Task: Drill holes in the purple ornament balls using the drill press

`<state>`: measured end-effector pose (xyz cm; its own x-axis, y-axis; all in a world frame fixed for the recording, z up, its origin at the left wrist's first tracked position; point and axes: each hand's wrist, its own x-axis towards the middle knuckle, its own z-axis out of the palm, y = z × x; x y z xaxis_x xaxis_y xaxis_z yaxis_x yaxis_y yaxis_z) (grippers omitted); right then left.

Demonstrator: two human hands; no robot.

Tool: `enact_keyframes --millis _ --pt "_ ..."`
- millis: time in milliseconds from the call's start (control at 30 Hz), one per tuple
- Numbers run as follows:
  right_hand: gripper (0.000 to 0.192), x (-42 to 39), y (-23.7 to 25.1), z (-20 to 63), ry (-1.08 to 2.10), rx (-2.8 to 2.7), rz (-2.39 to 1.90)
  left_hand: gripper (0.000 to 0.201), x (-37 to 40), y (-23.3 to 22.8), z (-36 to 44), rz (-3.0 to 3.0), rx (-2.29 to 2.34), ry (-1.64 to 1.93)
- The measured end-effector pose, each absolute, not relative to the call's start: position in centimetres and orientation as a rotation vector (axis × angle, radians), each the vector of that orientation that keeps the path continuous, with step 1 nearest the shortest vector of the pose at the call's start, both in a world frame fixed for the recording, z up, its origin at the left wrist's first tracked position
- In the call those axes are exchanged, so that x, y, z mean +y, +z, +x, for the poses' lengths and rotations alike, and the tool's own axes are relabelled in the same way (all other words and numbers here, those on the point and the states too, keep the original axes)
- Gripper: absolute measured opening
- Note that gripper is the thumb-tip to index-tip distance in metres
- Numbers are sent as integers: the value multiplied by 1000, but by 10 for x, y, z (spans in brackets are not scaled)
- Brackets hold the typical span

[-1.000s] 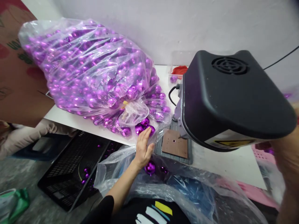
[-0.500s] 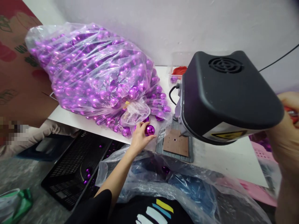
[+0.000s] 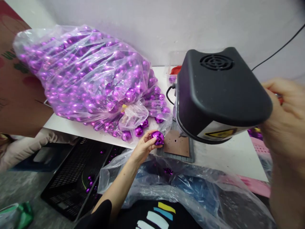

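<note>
Between the thumb and fingers of my left hand (image 3: 141, 149) is a shiny purple faceted ball (image 3: 158, 137), held just left of a brown board (image 3: 177, 144) with a small hole, on a grey metal base (image 3: 192, 156). Above it stands a bench machine (image 3: 221, 86) like a small drill press, with a black cover and a yellow warning label. The cover hides its working tip. My right hand (image 3: 283, 117), blurred, is closed around a red-tipped handle (image 3: 280, 100) at the machine's right side. More loose purple balls (image 3: 138, 131) lie by the bag's mouth.
A big clear bag (image 3: 90, 73) of purple balls fills the table's left. Behind is a clear plastic box (image 3: 172, 68) with something red. Black crates (image 3: 69, 178) sit below left; clear plastic sheeting (image 3: 195, 187) covers my lap area. A person's trouser leg (image 3: 21, 149) shows at left.
My left hand has picked the ball up beside the bag and brought it slightly right, toward the board. The view has shifted a little right; my right hand stays at the handle.
</note>
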<state>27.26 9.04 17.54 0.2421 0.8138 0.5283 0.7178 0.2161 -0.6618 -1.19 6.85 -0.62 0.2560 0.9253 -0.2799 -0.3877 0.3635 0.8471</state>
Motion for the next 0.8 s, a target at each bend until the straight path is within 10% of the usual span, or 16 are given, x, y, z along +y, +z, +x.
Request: enact_keyframes --millis 800 --pt "46 93 178 270 168 -1463 -1508 49 89 -49 54 1903 1047 992"
